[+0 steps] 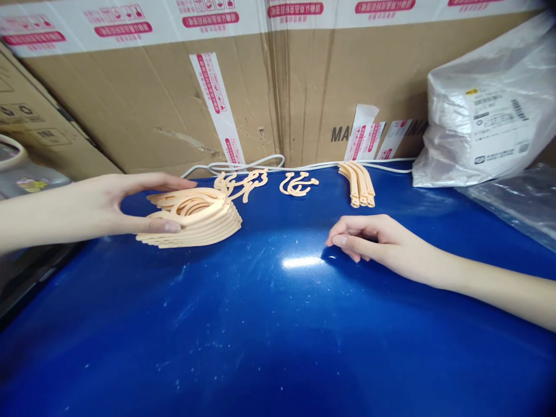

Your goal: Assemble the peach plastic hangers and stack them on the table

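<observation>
At the left, my left hand (pixel 117 205) reaches around a stack of flat, curved, peach-coloured plastic pieces (pixel 204 229). Its thumb lies against the near side of the upper layers and its fingers stretch along the far side. The pieces are ring-like, with an opening in the middle. My right hand (pixel 373 240) rests on the blue table (pixel 278 324), right of the middle, fingers curled and thumb close to the index finger. Nothing shows in it. Just behind it lies a bundle of curved peach strips (pixel 358 185).
Small hooked peach pieces (pixel 243 183) lie in a loose pile at the back, with a smaller group (pixel 297 184) beside them. A white cable (pixel 247 165) runs along large cardboard boxes (pixel 152 110). A wrapped plastic package (pixel 486 110) stands right, a grey container (pixel 30 168) left.
</observation>
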A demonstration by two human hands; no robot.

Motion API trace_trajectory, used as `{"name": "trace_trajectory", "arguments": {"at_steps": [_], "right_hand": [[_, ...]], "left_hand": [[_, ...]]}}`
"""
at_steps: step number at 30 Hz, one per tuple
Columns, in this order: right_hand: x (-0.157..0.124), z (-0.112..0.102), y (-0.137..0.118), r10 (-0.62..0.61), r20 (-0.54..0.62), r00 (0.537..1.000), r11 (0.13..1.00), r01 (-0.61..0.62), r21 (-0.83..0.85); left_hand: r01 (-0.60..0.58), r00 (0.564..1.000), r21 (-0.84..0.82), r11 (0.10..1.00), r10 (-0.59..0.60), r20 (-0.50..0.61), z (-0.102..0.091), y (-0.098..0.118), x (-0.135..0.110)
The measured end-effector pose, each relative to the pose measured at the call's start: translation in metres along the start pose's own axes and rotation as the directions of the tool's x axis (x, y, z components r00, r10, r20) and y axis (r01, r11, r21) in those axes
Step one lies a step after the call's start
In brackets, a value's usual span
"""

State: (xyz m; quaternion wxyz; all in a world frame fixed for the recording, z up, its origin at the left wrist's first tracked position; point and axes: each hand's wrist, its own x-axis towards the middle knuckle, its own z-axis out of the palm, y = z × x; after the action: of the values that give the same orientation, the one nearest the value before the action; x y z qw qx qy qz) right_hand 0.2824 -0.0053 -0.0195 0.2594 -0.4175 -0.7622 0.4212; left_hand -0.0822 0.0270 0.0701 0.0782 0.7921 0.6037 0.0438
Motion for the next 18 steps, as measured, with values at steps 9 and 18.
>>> {"name": "trace_trajectory", "arguments": {"at_steps": [9,18], "right_hand": [[0.001,0.000,0.000,0.004,-0.003,1.000,1.000,-0.004,-0.003],[0.000,0.000,0.002,-0.004,0.003,1.000,1.000,0.004,0.002]], "left_hand": [[-0.020,1.000,0.031,0.999,0.020,-0.006,0.003,-0.020,0.016],[-0.065,0.997,0.049,0.997,0.067,-0.037,0.003,-0.028,0.016]]}}
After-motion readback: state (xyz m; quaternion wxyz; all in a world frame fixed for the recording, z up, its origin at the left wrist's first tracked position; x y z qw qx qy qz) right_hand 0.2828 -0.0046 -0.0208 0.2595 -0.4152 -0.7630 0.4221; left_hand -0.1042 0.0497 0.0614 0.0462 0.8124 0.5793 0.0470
